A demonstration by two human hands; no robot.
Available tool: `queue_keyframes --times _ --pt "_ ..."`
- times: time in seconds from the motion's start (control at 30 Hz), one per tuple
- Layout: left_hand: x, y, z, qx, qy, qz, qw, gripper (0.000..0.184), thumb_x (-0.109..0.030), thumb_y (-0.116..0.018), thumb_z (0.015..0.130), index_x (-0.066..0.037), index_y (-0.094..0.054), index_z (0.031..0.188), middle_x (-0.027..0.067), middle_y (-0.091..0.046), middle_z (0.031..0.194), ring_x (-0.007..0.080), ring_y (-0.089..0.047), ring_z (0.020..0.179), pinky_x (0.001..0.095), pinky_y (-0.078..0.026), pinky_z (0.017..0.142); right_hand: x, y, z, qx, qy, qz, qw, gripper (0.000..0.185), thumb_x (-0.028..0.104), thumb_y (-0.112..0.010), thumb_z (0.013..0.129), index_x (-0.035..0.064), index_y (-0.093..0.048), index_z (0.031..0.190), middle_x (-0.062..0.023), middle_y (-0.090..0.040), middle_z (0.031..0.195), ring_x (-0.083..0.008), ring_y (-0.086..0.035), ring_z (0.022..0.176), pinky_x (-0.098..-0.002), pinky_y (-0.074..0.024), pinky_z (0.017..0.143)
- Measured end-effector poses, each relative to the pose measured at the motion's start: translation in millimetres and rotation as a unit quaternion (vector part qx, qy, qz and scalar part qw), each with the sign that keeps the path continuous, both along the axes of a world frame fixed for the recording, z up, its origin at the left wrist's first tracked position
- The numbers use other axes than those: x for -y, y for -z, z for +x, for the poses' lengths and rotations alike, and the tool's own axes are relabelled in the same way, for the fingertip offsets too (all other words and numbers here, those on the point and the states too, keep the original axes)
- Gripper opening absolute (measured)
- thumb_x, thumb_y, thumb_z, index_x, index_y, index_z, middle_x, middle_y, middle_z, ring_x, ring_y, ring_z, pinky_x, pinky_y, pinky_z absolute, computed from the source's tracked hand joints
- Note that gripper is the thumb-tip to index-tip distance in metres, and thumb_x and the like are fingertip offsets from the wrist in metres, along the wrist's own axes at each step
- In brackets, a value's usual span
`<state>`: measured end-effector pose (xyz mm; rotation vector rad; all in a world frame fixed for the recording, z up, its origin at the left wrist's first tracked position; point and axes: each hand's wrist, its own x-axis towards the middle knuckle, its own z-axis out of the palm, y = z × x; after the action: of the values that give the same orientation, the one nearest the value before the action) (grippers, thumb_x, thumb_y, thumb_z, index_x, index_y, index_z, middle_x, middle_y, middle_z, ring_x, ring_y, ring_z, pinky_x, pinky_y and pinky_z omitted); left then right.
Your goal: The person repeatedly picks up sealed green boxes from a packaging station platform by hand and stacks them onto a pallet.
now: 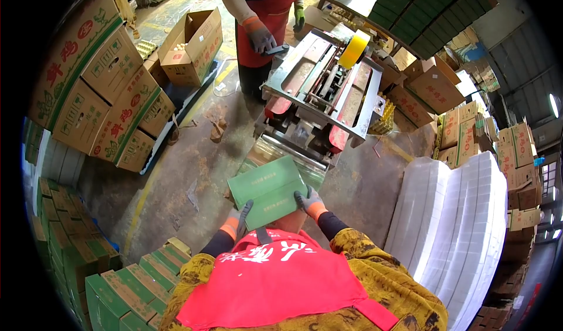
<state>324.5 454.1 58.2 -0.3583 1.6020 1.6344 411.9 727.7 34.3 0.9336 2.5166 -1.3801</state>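
A green cardboard box (267, 189) with pale printing and a seam across its top is in front of my red apron, slightly tilted. My left hand (239, 212), in a grey glove with an orange cuff, grips its near left side. On its right side my right hand (308, 200), gloved the same way, is closed on the edge. Just beyond the box is the roller end of a carton sealing machine (319, 90), topped by a large yellow tape roll (354, 48). The box hides part of the machine's near end.
A co-worker in a red apron (272, 14) stands left of the machine, holding a small dark handheld device (277, 50). Brown egg cartons (111, 90) are stacked at left, green boxes (132, 290) at lower left, and white wrapped stacks (451, 214) at right.
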Motion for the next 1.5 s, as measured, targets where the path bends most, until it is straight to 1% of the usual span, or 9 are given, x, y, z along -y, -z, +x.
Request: queue_keyframes --times 0.27,0.37,0.47,0.57,0.9,1.17,1.27,1.37,1.5 --pt "3.6 16.1 -3.1 -0.023 0.02 0.004 1.0 0.068 -0.05 -0.068 0.08 0.001 -0.053 0.121 0.0115 -0.062 0.11 0.0194 -0.06 0.095 0.0309 -0.049 0.081 -0.6 2.2 0.5 0.005 0.001 -0.005 1.0 0.068 0.046 -0.061 0.082 -0.0007 -0.045 0.129 -0.0256 -0.051 0.126 -0.0386 -0.047 0.119 -0.0398 -0.0383 0.099" --pt "3.3 3.3 -4.2 0.021 0.021 0.018 0.999 0.066 -0.04 -0.069 0.082 -0.001 -0.046 0.13 0.0114 -0.057 0.122 0.0208 -0.057 0.105 0.0319 -0.048 0.086 -1.8 10.6 1.2 0.004 0.003 -0.006 1.0 0.07 0.047 -0.061 0.082 -0.0008 -0.044 0.13 -0.0257 -0.05 0.127 -0.0387 -0.047 0.12 -0.0398 -0.0383 0.099" --pt "3.5 1.1 -4.0 0.026 0.02 0.022 0.999 0.066 -0.04 -0.069 0.082 -0.001 -0.047 0.13 0.0112 -0.057 0.121 0.0211 -0.057 0.104 0.0319 -0.048 0.086 -3.7 20.2 1.4 -0.001 0.001 -0.016 1.0 0.071 0.047 -0.061 0.082 -0.0009 -0.043 0.131 -0.0259 -0.05 0.128 -0.0386 -0.047 0.12 -0.0396 -0.0383 0.099" --pt "2.5 0.7 -0.3 -0.015 0.014 0.017 1.0 0.067 -0.05 -0.068 0.08 0.001 -0.053 0.121 0.0122 -0.063 0.107 0.0193 -0.061 0.093 0.031 -0.049 0.08 -3.9 21.4 2.3 -0.005 0.005 -0.018 1.0 0.07 0.046 -0.062 0.082 -0.001 -0.043 0.131 -0.0259 -0.05 0.128 -0.0385 -0.047 0.12 -0.0394 -0.0383 0.099" --pt "10.5 42.2 -1.9 -0.006 0.017 0.024 1.0 0.062 -0.045 -0.069 0.081 0.001 -0.053 0.12 0.0108 -0.063 0.107 0.019 -0.061 0.092 0.0308 -0.05 0.078 -3.1 14.8 1.8 -0.011 0.0 -0.026 1.0 0.068 0.045 -0.062 0.082 -0.0007 -0.045 0.13 -0.0251 -0.052 0.126 -0.038 -0.049 0.118 -0.039 -0.0392 0.098" --pt "7.3 27.8 -1.2 0.014 0.0 0.052 0.999 0.066 -0.048 -0.069 0.08 0.002 -0.053 0.12 0.0124 -0.063 0.108 0.0196 -0.062 0.093 0.0308 -0.051 0.078 -4.0 17.7 2.1 -0.007 0.007 -0.041 0.999 0.067 0.044 -0.063 0.082 0.0005 -0.045 0.13 -0.0246 -0.053 0.125 -0.0374 -0.049 0.118 -0.0387 -0.0392 0.098" --pt "8.4 13.7 -4.3 -0.013 0.05 0.001 0.999 0.065 -0.043 -0.067 0.083 0.001 -0.048 0.128 0.0135 -0.059 0.12 0.0216 -0.059 0.103 0.0312 -0.048 0.085 -3.4 14.9 1.8 -0.007 0.006 -0.025 1.0 0.066 0.044 -0.063 0.082 0.0011 -0.045 0.13 -0.0245 -0.053 0.125 -0.0373 -0.049 0.118 -0.0386 -0.0391 0.098" --pt "5.2 11.3 -1.3 0.015 0.0 0.023 1.0 0.061 -0.044 -0.07 0.081 0.0 -0.054 0.12 0.0117 -0.064 0.107 0.0197 -0.062 0.092 0.0312 -0.051 0.077 -3.1 13.0 1.3 0.0 0.006 -0.023 1.0 0.066 0.044 -0.063 0.082 0.0013 -0.045 0.13 -0.0243 -0.053 0.125 -0.0373 -0.049 0.118 -0.0386 -0.0391 0.098" --pt "9.3 43.6 -0.7 0.027 -0.017 0.061 0.998 0.059 -0.042 -0.07 0.081 -0.001 -0.054 0.12 0.0112 -0.064 0.106 0.0194 -0.062 0.092 0.0316 -0.051 0.076 -2.9 9.0 1.2 0.006 0.003 -0.022 1.0 0.067 0.045 -0.063 0.082 0.0011 -0.045 0.13 -0.0244 -0.053 0.125 -0.0376 -0.049 0.118 -0.0388 -0.0392 0.098"
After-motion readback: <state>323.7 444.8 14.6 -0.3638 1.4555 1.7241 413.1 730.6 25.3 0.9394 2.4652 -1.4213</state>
